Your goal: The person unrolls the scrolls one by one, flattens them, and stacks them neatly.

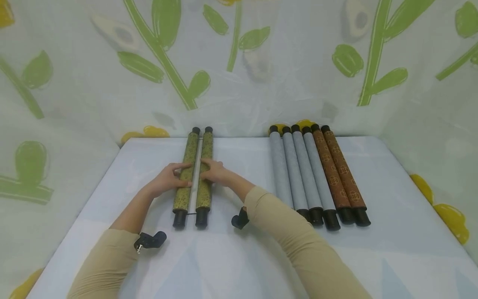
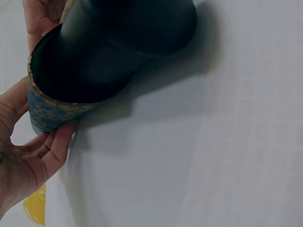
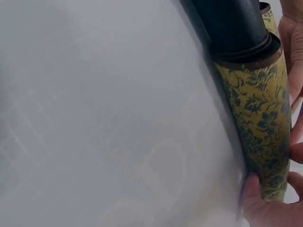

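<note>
Two yellow-green scroll rolls with a dark floral pattern and black end knobs lie side by side on the white table, left of centre in the head view. A narrow pale strip [image 1: 195, 185] shows between them. My left hand [image 1: 167, 179] grips the left roll [image 1: 189, 149] near its middle, thumb and fingers round its sides. My right hand [image 1: 216, 171] holds the right roll [image 1: 203, 197] at about the same height, fingers curled over its inner side. In the right wrist view, the patterned roll [image 3: 260, 109] shows my right thumb [image 3: 253, 191] against its outer side.
Several pale grey rolls [image 1: 281, 166] and two brown patterned rolls [image 1: 330, 170] lie lengthwise, close together, on the right of the white table [image 1: 373, 257]. Behind the table's far edge hangs a pale cloth [image 1: 287, 83] printed with green leaves.
</note>
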`<state>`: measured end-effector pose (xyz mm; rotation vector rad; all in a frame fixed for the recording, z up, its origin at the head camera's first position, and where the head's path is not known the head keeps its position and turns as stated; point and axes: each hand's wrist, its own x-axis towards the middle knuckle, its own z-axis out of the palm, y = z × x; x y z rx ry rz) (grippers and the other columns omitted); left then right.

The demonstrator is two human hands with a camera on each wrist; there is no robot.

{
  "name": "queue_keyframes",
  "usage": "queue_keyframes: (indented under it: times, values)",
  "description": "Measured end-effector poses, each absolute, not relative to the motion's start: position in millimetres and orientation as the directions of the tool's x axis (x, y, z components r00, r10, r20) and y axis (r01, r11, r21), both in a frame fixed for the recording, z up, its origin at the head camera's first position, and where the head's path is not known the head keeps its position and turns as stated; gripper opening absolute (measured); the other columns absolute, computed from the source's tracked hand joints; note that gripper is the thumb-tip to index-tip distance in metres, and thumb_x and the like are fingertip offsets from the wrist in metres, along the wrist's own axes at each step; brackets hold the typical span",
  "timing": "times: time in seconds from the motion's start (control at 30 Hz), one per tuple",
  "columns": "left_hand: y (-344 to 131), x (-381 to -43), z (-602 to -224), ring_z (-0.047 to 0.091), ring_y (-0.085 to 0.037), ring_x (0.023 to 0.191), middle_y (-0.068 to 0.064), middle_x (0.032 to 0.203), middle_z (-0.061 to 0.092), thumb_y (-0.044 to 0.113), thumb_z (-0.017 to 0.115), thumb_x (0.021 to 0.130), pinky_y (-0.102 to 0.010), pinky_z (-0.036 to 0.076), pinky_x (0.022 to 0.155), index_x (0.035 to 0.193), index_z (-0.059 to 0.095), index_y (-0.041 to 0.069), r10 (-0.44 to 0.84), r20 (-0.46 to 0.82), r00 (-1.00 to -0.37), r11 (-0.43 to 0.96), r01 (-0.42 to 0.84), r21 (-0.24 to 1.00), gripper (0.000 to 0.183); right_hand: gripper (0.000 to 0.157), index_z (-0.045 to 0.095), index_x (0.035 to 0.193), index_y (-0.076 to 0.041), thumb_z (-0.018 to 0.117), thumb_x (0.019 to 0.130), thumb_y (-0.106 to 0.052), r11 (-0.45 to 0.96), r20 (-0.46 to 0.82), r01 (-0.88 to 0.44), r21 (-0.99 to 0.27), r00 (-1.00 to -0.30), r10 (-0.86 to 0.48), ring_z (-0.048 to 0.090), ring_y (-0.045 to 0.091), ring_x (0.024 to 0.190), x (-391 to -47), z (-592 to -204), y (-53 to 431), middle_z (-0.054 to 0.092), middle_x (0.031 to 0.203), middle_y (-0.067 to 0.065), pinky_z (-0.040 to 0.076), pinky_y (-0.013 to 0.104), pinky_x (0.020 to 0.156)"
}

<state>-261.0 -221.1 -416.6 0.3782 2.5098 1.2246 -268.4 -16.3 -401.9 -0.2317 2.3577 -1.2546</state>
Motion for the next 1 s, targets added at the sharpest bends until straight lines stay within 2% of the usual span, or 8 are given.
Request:
queue_keyframes:
  times: [0.17, 0.3, 0.43, 0.57, 0.67, 0.77, 0.87, 1.0]
  values:
    - [-221, -261, -419, 0.037, -0.049, 0.127, -0.023, 0.149, 0.028, 0.022, 0.074, 0.081, -0.053, 0.043, 0.096, 0.142, 0.042, 0.008, 0.357, -0.187, -0.915, 0.602, 0.073, 0.795, 0.070, 0.060, 0.038, 0.145, -0.023, 0.061, 0.090, -0.027, 0.617, -0.284, 0.009, -0.787, -0.893, -0.349, 0.026, 0.035, 0.135, -266, -404, -17, 0.022, 0.149, 0.024, 0.035, 0.048, 0.104]
    - [-220, -260, -420, 0.045, -0.045, 0.121, -0.023, 0.148, 0.030, 0.022, 0.073, 0.082, -0.047, 0.046, 0.091, 0.142, 0.042, 0.008, 0.347, -0.191, -0.918, 0.614, 0.068, 0.786, 0.069, 0.070, 0.038, 0.144, -0.021, 0.070, 0.084, -0.037, 0.643, -0.232, -0.032, -0.765, -0.917, -0.323, 0.037, 0.034, 0.128, -262, -407, -18, 0.029, 0.143, 0.024, 0.039, 0.045, 0.102]
    - [-218, -259, -422, 0.057, -0.035, 0.103, -0.025, 0.140, 0.042, 0.027, 0.075, 0.080, -0.036, 0.050, 0.078, 0.143, 0.041, 0.008, 0.322, -0.183, -0.929, 0.627, 0.064, 0.776, 0.074, 0.073, 0.038, 0.143, -0.021, 0.074, 0.081, -0.034, 0.637, -0.200, -0.034, -0.770, -0.935, -0.292, 0.043, 0.034, 0.122, -260, -411, -18, 0.030, 0.139, 0.024, 0.042, 0.043, 0.099]
    - [-219, -256, -424, 0.056, -0.030, 0.096, -0.026, 0.131, 0.042, 0.034, 0.078, 0.076, -0.032, 0.050, 0.073, 0.145, 0.037, 0.012, 0.293, -0.196, -0.936, 0.654, 0.047, 0.755, 0.083, 0.072, 0.039, 0.143, -0.021, 0.074, 0.081, -0.030, 0.639, -0.191, -0.024, -0.769, -0.945, -0.266, 0.046, 0.034, 0.119, -260, -413, -16, 0.032, 0.137, 0.024, 0.044, 0.043, 0.097]
    - [-220, -253, -424, 0.052, -0.036, 0.105, -0.028, 0.133, 0.033, 0.035, 0.077, 0.076, -0.037, 0.049, 0.080, 0.147, 0.033, 0.013, 0.290, -0.203, -0.935, 0.671, 0.047, 0.740, 0.086, 0.071, 0.038, 0.143, -0.021, 0.074, 0.082, -0.026, 0.626, -0.196, -0.010, -0.780, -0.945, -0.260, 0.048, 0.034, 0.116, -260, -413, -13, 0.033, 0.136, 0.024, 0.045, 0.043, 0.096]
    - [-221, -251, -424, 0.041, -0.045, 0.118, -0.031, 0.138, 0.024, 0.033, 0.076, 0.078, -0.049, 0.045, 0.090, 0.147, 0.031, 0.012, 0.290, -0.200, -0.936, 0.670, 0.050, 0.740, 0.084, 0.069, 0.039, 0.144, -0.022, 0.071, 0.083, -0.022, 0.606, -0.209, 0.009, -0.795, -0.942, -0.261, 0.047, 0.035, 0.117, -260, -412, -8, 0.033, 0.137, 0.025, 0.045, 0.045, 0.095]
    - [-223, -250, -424, 0.029, -0.052, 0.128, -0.032, 0.144, 0.019, 0.029, 0.074, 0.080, -0.060, 0.036, 0.098, 0.146, 0.034, 0.012, 0.299, -0.188, -0.935, 0.658, 0.060, 0.750, 0.079, 0.065, 0.040, 0.143, -0.021, 0.067, 0.085, -0.019, 0.598, -0.225, 0.021, -0.802, -0.936, -0.270, 0.043, 0.035, 0.121, -261, -412, -4, 0.031, 0.139, 0.025, 0.043, 0.046, 0.097]
    - [-224, -250, -423, 0.021, -0.054, 0.133, -0.028, 0.150, 0.020, 0.024, 0.073, 0.081, -0.065, 0.026, 0.103, 0.143, 0.038, 0.009, 0.329, -0.158, -0.931, 0.634, 0.093, 0.768, 0.073, 0.056, 0.046, 0.141, -0.020, 0.063, 0.087, -0.019, 0.598, -0.241, 0.032, -0.801, -0.931, -0.273, 0.040, 0.034, 0.123, -263, -414, 1, 0.030, 0.140, 0.025, 0.042, 0.045, 0.098]
